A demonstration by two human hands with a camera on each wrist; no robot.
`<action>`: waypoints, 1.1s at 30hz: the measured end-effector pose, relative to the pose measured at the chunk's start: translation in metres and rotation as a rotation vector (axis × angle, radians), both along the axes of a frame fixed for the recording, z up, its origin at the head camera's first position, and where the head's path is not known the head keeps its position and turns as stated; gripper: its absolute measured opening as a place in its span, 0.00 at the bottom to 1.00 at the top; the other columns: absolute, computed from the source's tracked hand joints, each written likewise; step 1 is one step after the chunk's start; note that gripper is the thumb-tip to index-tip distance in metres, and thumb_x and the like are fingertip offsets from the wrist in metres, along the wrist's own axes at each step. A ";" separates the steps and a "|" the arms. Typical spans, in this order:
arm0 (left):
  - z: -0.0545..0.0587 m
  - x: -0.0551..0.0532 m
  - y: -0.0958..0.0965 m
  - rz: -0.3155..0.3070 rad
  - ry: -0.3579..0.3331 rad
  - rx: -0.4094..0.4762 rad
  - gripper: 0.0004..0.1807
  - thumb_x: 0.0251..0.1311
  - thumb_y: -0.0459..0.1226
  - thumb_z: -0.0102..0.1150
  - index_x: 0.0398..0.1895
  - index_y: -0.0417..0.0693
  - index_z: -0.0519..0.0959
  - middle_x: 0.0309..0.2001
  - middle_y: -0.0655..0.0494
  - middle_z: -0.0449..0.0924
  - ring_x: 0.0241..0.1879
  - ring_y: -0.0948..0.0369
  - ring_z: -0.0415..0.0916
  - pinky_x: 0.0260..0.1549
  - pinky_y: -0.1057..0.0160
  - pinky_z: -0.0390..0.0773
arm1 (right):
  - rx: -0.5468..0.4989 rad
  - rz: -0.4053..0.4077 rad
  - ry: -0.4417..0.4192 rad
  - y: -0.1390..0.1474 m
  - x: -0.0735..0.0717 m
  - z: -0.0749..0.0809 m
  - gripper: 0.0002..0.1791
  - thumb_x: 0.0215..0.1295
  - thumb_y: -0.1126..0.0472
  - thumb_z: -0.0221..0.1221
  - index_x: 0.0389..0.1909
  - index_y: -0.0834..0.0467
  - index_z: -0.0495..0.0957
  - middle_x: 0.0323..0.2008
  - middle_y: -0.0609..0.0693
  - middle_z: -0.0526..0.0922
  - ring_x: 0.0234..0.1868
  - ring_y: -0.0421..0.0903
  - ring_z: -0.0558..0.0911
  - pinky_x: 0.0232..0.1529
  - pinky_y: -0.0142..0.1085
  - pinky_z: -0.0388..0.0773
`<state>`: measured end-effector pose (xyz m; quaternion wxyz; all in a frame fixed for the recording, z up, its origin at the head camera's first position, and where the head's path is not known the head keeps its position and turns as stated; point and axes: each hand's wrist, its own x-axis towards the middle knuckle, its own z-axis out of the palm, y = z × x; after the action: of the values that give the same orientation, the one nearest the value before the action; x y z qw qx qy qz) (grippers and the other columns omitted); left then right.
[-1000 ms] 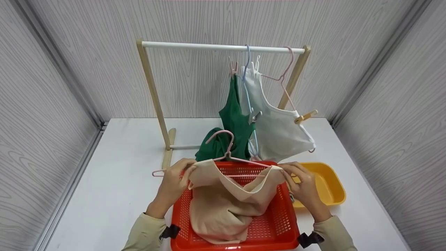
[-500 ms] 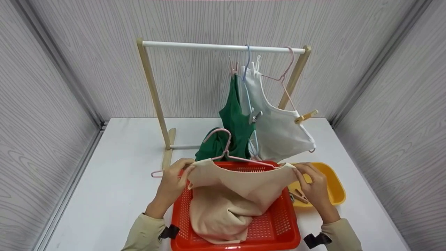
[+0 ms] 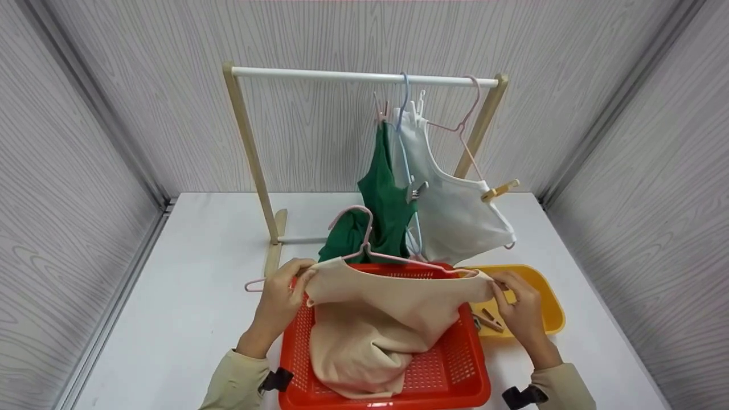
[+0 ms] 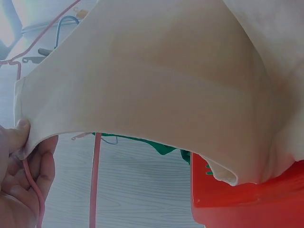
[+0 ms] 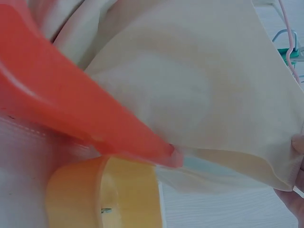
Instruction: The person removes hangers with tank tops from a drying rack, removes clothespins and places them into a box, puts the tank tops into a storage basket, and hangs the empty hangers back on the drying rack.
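White table point(image 3: 171, 296) between grey grain-patterned walls point(image 3: 319, 34), red basket point(image 3: 468, 364) where the beige top's point(image 3: 393, 313) lower part lay, yellow tub point(image 3: 551, 304) holding a clothespin point(image 3: 491, 321) — my left hand point(image 3: 282, 299) and right hand point(image 3: 521, 307) pinched its shoulders, pink hanger point(image 3: 366, 247) partly inside.

In the head view, the tan top point(image 3: 387, 316) covers part of the pink hanger point(image 3: 365, 248) and of the red basket point(image 3: 459, 364); the bottom edge cuts off both sleeves point(image 3: 236, 378). The left hand point(image 3: 281, 296) and the right hand point(image 3: 521, 307) are cropped in their wrist views. One small item point(image 5: 106, 210) in the yellow tray point(image 5: 78, 190) cannot be identified.
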<state>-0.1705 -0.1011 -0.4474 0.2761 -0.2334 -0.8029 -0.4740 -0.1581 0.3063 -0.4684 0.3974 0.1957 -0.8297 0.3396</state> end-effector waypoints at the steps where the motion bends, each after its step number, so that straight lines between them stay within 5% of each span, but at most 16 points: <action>1: 0.000 0.000 0.000 0.002 -0.002 0.000 0.06 0.58 0.27 0.60 0.39 0.37 0.79 0.34 0.49 0.83 0.33 0.61 0.77 0.40 0.83 0.74 | 0.006 -0.005 -0.002 0.000 0.001 -0.001 0.13 0.44 0.85 0.64 0.29 0.67 0.81 0.26 0.58 0.82 0.30 0.31 0.75 0.39 0.13 0.70; 10: 0.001 0.001 0.001 0.044 -0.025 -0.018 0.07 0.59 0.28 0.60 0.40 0.38 0.79 0.36 0.48 0.84 0.34 0.60 0.79 0.43 0.72 0.82 | 0.090 -0.025 -0.068 0.004 0.007 -0.011 0.13 0.44 0.82 0.66 0.30 0.66 0.81 0.27 0.55 0.84 0.28 0.40 0.76 0.43 0.11 0.70; 17: 0.001 0.001 0.003 0.061 -0.025 -0.003 0.05 0.59 0.29 0.60 0.39 0.37 0.79 0.35 0.48 0.84 0.33 0.60 0.78 0.43 0.78 0.79 | 0.123 -0.011 -0.103 0.002 0.012 -0.013 0.14 0.43 0.81 0.67 0.31 0.64 0.82 0.27 0.53 0.84 0.29 0.36 0.78 0.38 0.16 0.76; 27: 0.003 0.004 0.003 0.044 -0.075 -0.003 0.06 0.59 0.29 0.60 0.39 0.38 0.79 0.35 0.48 0.84 0.34 0.61 0.78 0.41 0.76 0.81 | 0.073 0.194 -0.275 -0.011 0.024 -0.002 0.16 0.46 0.81 0.65 0.29 0.58 0.81 0.25 0.49 0.81 0.27 0.30 0.72 0.28 0.20 0.72; 33: 0.003 0.005 0.003 0.038 -0.091 -0.013 0.06 0.59 0.29 0.60 0.40 0.38 0.79 0.36 0.48 0.84 0.35 0.60 0.78 0.41 0.72 0.82 | 0.082 0.358 -0.472 -0.018 0.032 0.007 0.13 0.51 0.79 0.63 0.31 0.58 0.80 0.27 0.52 0.82 0.30 0.28 0.75 0.29 0.23 0.78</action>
<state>-0.1655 -0.0984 -0.4446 0.2467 -0.1978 -0.8220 -0.4736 -0.1259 0.2880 -0.4615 0.1194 0.2703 -0.8644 0.4068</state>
